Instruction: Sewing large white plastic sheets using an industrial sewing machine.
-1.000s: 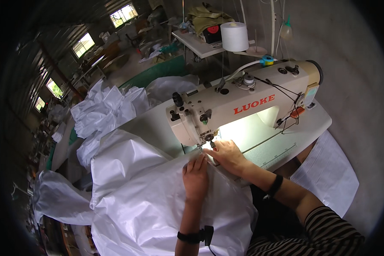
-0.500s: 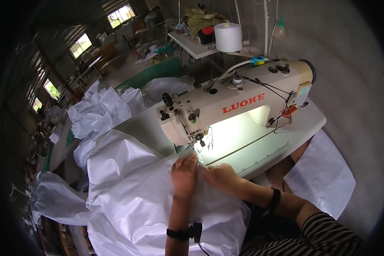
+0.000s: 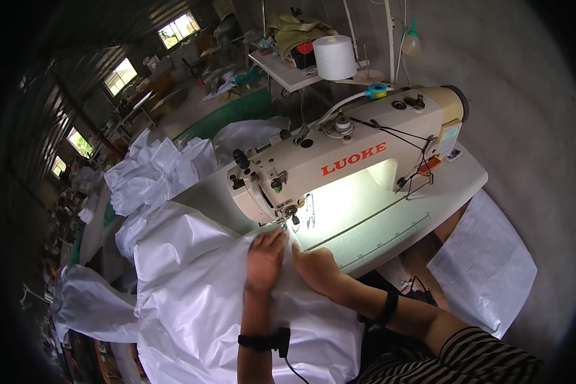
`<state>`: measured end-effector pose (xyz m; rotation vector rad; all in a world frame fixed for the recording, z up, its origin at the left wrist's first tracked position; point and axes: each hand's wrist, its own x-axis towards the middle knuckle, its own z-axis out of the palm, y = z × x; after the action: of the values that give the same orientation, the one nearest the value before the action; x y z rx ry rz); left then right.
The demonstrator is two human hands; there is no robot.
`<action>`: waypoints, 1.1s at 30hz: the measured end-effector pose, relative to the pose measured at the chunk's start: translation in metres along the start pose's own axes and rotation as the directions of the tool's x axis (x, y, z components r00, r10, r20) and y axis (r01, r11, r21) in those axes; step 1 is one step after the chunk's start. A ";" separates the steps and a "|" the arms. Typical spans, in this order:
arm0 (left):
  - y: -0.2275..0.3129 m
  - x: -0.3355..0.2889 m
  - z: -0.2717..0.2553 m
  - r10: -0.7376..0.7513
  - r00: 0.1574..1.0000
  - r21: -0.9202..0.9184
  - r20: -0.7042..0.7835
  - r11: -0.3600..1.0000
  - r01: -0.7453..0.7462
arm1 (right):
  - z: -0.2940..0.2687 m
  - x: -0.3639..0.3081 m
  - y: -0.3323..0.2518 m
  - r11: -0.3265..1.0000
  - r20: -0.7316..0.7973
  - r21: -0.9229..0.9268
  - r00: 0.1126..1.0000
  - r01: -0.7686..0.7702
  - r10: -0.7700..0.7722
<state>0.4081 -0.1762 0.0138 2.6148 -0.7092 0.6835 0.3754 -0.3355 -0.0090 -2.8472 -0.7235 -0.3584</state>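
A large glossy white woven plastic sheet (image 3: 192,288) spreads over the sewing machine's bed and down toward me, with its edge running under the needle area. My left hand (image 3: 265,259) lies flat on the sheet, fingertips close to the presser foot (image 3: 283,224). Just to its right, my right hand (image 3: 317,269) is closed on the sheet's edge, with the thumb side turned toward the needle. The cream sewing machine (image 3: 422,118) stands over the bed, its lamp lighting the work. My right fingertips are partly hidden.
Crumpled white sheeting (image 3: 157,169) is heaped behind the bed on the left. A folded white piece (image 3: 486,262) hangs at the right, below the machine table (image 3: 454,182). Behind the machine stand a white thread cone (image 3: 335,57) and a small side table (image 3: 281,72).
Both hands and the machine sit slightly further left in the picture as the view shifts. The hands stay by the needle, and the sheet's folds near them have shifted a little.
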 end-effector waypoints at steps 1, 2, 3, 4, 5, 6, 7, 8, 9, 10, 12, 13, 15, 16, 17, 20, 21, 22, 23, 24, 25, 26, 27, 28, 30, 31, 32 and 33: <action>-0.004 0.003 0.000 0.031 1.000 -0.007 0.003 1.000 -0.031 | 0.002 0.004 0.000 0.999 -0.010 -0.040 1.000 0.004 -0.004; -0.008 0.006 0.000 0.062 0.998 -0.013 0.005 0.998 -0.062 | 0.003 0.007 0.000 0.997 -0.020 -0.081 1.000 0.007 -0.009; -0.011 0.006 0.001 0.062 0.998 -0.013 0.007 0.998 -0.062 | 0.003 0.008 0.000 0.997 -0.020 -0.079 1.000 0.006 -0.008; -0.014 0.006 0.002 0.082 0.997 -0.018 0.003 0.996 -0.082 | 0.003 0.009 -0.001 0.996 -0.018 -0.085 1.000 0.006 -0.008; -0.016 0.006 0.003 0.103 0.995 -0.023 -0.001 0.994 -0.103 | 0.003 0.009 0.000 0.996 -0.016 -0.091 1.000 0.006 -0.008; -0.016 0.008 0.003 0.106 0.994 -0.019 -0.001 0.994 -0.106 | 0.001 0.011 0.001 0.996 -0.020 -0.089 1.000 0.005 -0.007; -0.016 0.009 0.004 0.107 0.994 -0.024 -0.003 0.994 -0.107 | -0.001 0.012 0.001 0.996 0.005 -0.092 1.000 0.009 -0.009; -0.017 0.011 0.003 0.107 0.994 -0.029 -0.005 0.994 -0.108 | -0.003 0.013 0.002 0.995 0.029 -0.095 1.000 0.013 -0.010; -0.021 0.011 0.005 0.108 0.994 -0.024 -0.006 0.994 -0.108 | -0.003 0.014 0.001 0.996 0.026 -0.093 1.000 0.015 -0.013; -0.027 0.011 0.005 0.098 0.995 -0.058 -0.009 0.993 -0.098 | -0.001 0.017 0.000 0.995 0.016 -0.098 1.000 0.018 -0.017; -0.030 0.010 0.003 0.084 0.996 -0.092 -0.010 0.992 -0.085 | -0.001 0.018 -0.004 0.995 0.009 -0.100 1.000 0.024 -0.023; -0.029 0.010 0.000 0.066 0.998 -0.101 0.005 0.993 -0.065 | -0.001 0.017 -0.006 0.995 0.001 -0.102 1.000 0.013 -0.013; -0.023 0.002 -0.007 0.039 0.999 -0.105 0.023 0.994 -0.037 | -0.001 0.016 -0.002 0.995 -0.005 -0.098 1.000 0.009 -0.009; -0.017 -0.003 -0.012 0.020 1.000 -0.060 0.010 0.998 -0.020 | -0.005 0.017 0.011 0.997 0.009 0.012 0.997 0.080 -0.080; -0.010 -0.012 -0.017 -0.002 1.000 -0.015 -0.004 1.000 0.002 | -0.007 0.021 0.024 0.981 0.017 0.124 0.988 0.151 -0.154; 0.076 -0.028 -0.051 -0.465 0.885 -0.381 -0.016 0.821 0.424 | 0.005 0.041 0.086 0.997 -0.296 0.070 0.954 -0.017 0.037; 0.101 -0.050 -0.055 -0.505 0.863 -0.538 0.020 0.722 0.435 | 0.007 0.046 0.102 0.997 -0.272 0.032 0.960 0.073 -0.061; 0.125 -0.077 -0.055 -0.548 0.835 -0.672 0.059 0.596 0.439 | 0.004 0.050 0.108 0.991 -0.219 0.032 0.969 0.128 -0.118; 0.151 -0.097 -0.052 -0.480 0.876 -0.650 0.056 0.648 0.397 | 0.006 0.049 0.113 0.989 -0.234 0.001 0.962 0.148 -0.144; 0.176 -0.115 -0.048 -0.414 0.909 -0.627 0.055 0.694 0.354 | 0.005 0.045 0.115 0.992 -0.234 -0.035 0.964 0.123 -0.128; 0.199 -0.125 -0.050 -0.441 0.882 -0.538 0.166 0.709 0.456 | 0.001 0.041 0.114 0.991 -0.194 -0.082 0.973 0.110 -0.124; 0.218 -0.135 -0.050 -0.466 0.842 -0.443 0.273 0.716 0.540 | -0.010 0.032 0.112 0.986 -0.154 -0.135 0.981 0.097 -0.117; 0.230 -0.149 -0.043 -0.473 0.840 -0.293 0.266 0.790 0.538 | -0.024 0.015 0.109 0.991 -0.284 0.034 0.952 0.128 -0.113; 0.232 -0.169 -0.034 -0.490 0.834 -0.128 0.254 0.838 0.531 | -0.041 -0.004 0.102 0.935 -0.381 0.268 0.917 0.231 -0.118; 0.230 -0.214 -0.016 -0.608 0.729 0.001 0.315 0.769 0.640 | -0.056 -0.055 0.096 0.799 -0.280 0.563 0.958 0.211 -0.056; 0.229 -0.230 -0.015 -0.640 0.715 0.070 0.281 0.757 0.650 | -0.057 -0.086 0.095 0.718 -0.233 0.665 0.971 0.206 -0.063; 0.226 -0.244 -0.013 -0.662 0.708 0.135 0.246 0.746 0.652 | -0.054 -0.116 0.095 0.489 -0.038 0.871 0.999 0.047 -0.028; 0.218 -0.264 -0.013 -0.672 0.704 0.140 0.229 0.739 0.659 | -0.053 -0.139 0.092 0.453 0.038 0.891 0.998 -0.014 -0.044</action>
<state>0.0849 -0.2486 -0.0726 2.7439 0.2367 0.1206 0.2922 -0.4890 -0.0071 -1.8066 -0.6606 0.1181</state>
